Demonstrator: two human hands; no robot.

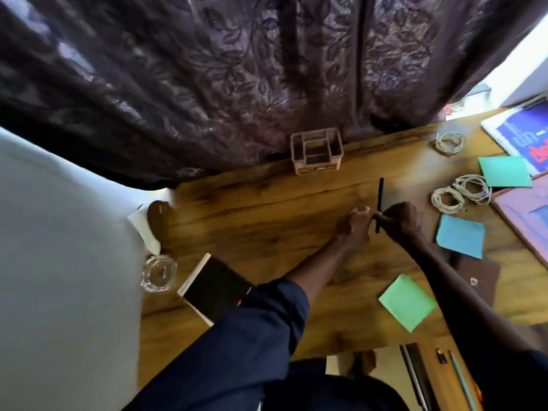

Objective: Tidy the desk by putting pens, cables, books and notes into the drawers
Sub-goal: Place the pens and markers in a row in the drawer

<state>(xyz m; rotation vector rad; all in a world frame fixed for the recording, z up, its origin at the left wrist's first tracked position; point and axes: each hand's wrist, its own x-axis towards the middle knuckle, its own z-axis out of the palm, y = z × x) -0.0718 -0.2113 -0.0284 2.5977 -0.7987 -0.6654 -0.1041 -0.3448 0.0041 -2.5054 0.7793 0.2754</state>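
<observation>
Wood-grain desk point(267, 221) is pretty cluttered: coiled white cables point(461, 192) and a square blue note pad point(461, 235) just right of the hands, and a black notebook point(215, 287) off to the left. Right hand point(400, 218) pinches a slim black pen point(381, 191) mid-desk, its long axis running near-to-far toward the patterned curtain point(237, 69). Left hand point(355, 225) is curled right beside it, can't tell if it grips anything.

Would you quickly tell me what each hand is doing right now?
Left hand: fingers curled beside the black pen; whether it grips anything cannot be told.
Right hand: closed, holding the black pen.
</observation>
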